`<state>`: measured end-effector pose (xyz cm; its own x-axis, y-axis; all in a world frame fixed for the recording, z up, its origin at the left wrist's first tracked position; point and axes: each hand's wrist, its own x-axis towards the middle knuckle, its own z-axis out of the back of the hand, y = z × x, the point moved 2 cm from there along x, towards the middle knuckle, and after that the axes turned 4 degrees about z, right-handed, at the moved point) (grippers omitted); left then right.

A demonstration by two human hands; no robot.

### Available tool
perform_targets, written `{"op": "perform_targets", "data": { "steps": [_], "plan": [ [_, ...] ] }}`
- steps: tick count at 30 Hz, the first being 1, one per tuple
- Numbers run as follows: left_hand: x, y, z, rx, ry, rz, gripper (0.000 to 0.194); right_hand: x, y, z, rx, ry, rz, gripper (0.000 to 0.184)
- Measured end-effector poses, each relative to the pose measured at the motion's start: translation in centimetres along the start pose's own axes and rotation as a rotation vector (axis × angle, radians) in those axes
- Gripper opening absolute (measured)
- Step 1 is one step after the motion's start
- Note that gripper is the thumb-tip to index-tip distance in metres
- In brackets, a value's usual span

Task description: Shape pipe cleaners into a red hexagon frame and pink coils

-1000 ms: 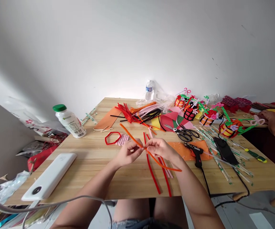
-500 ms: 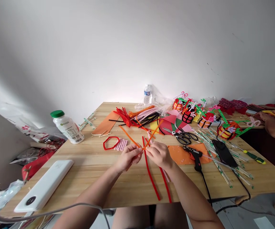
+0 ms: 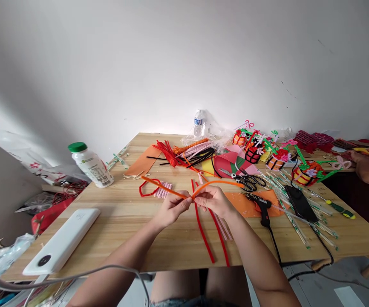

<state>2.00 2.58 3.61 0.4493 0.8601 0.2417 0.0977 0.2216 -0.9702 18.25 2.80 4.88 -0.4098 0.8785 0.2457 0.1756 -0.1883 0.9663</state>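
Orange pipe cleaner: pinched mid-span just above the table; one side slants out left, the other arches right toward the scissors. Can't tell if it's 1 pc or 2 joined.
Left hand: thumb + index closed on it near the middle, from my remote seat.
Right hand: fingertips gripping it right beside the left ones.
What's changed: middle's bent into a tight kink, both sides sticking out. Imo the shape depends on that pinch, so I'd want both grips firm.
Red stems: lying below the hands, pink strips next to them.
Red loop: flat on the wood, up against the lilac piece.
Glue gun: on the orange sheet, phone off to the right w/ straws around it.
Flower baskets: grouped at back right, fwiw.
Co-worker's hand: far right, well apart from mine.
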Motion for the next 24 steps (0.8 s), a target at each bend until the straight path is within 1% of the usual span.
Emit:
{"op": "perform_targets", "data": {
  "steps": [3, 5, 6, 7, 9, 11, 12, 13, 14, 15, 16, 18, 21, 22, 24],
  "plan": [
    [0.0, 0.9, -0.1, -0.179, 0.027, 0.207, 0.035, -0.2, 0.1, -0.3, -0.066, 0.032, 0.036, 0.025],
    [0.2, 1.1, -0.1, -0.272, 0.042, 0.304, 0.033, -0.2, 0.1, -0.3, -0.144, 0.063, 0.069, 0.024],
    [0.4, 1.0, -0.1, -0.317, 0.044, 0.334, 0.032, -0.3, 0.2, -0.3, -0.209, 0.060, 0.115, 0.022],
    [0.5, 1.0, -0.1, -0.367, 0.043, 0.361, 0.031, -0.3, 0.2, -0.2, -0.302, 0.043, 0.193, 0.020],
    [0.8, 1.0, -0.1, -0.488, 0.054, 0.440, 0.027, -0.4, 0.3, 0.0, -0.551, -0.006, 0.433, 0.015],
    [1.1, 1.2, 0.0, -0.608, 0.095, 0.533, 0.024, -0.6, 0.3, -0.1, -0.783, -0.014, 0.664, 0.017],
    [1.1, 1.3, 0.0, -0.645, 0.122, 0.567, 0.023, -0.7, 0.2, -0.2, -0.857, 0.005, 0.730, 0.018],
    [1.1, 1.4, 0.0, -0.654, 0.140, 0.574, 0.022, -0.7, 0.0, -0.3, -0.894, 0.020, 0.761, 0.020],
    [1.1, 1.5, 0.1, -0.631, 0.137, 0.545, 0.023, -0.7, -0.1, -0.3, -0.892, 0.017, 0.764, 0.022],
    [1.1, 1.5, 0.2, -0.580, 0.123, 0.492, 0.024, -0.7, -0.1, -0.3, -0.850, 0.003, 0.737, 0.022],
    [1.1, 1.5, 0.4, -0.505, 0.103, 0.425, 0.026, -0.6, -0.1, -0.2, -0.766, -0.012, 0.680, 0.022],
    [0.8, 1.2, 0.8, -0.322, 0.076, 0.285, 0.030, -0.4, -0.2, 0.0, -0.509, 0.008, 0.476, 0.025],
    [0.4, 0.2, 1.2, -0.072, 0.107, 0.103, 0.032, -0.2, -0.3, 0.6, -0.104, 0.127, 0.099, 0.033],
    [0.3, -0.2, 1.3, -0.011, 0.125, 0.047, 0.032, -0.2, -0.3, 0.7, -0.010, 0.153, 0.004, 0.034],
    [0.1, -0.9, 1.3, 0.087, 0.179, -0.039, 0.031, -0.4, -0.2, 1.0, 0.089, 0.201, -0.140, 0.036]
  ]
}}
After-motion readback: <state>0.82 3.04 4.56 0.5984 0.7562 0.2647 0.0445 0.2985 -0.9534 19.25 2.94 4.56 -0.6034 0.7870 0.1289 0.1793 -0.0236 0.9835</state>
